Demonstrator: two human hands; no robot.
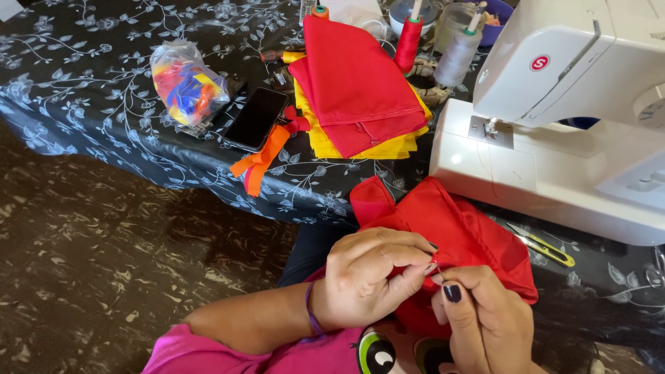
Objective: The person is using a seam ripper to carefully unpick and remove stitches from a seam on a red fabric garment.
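Both hands' fingers, left hand [367, 277] and right hand [481, 318], pinch crumpled red fabric [464, 232]

Left hand [370, 277] and right hand [485, 315] pinch red fabric piece [460, 232] just below white sewing machine [554, 118]; yellow-handled snips [544, 248] beside machine base; folded red and yellow cloth stack [357, 90] left of machine.

The sewing machine [554, 131] runs off the top and right edges, so its far end cannot be seen. The right hand [485, 322] is cut by the bottom edge at the wrist. Whatever its grip pinches against the red cloth [478, 232] is too thin to tell. The left hand [367, 277] covers the cloth's near fold. The bag [185, 83] near the desk's [83, 69] left edge blurs its coloured contents.
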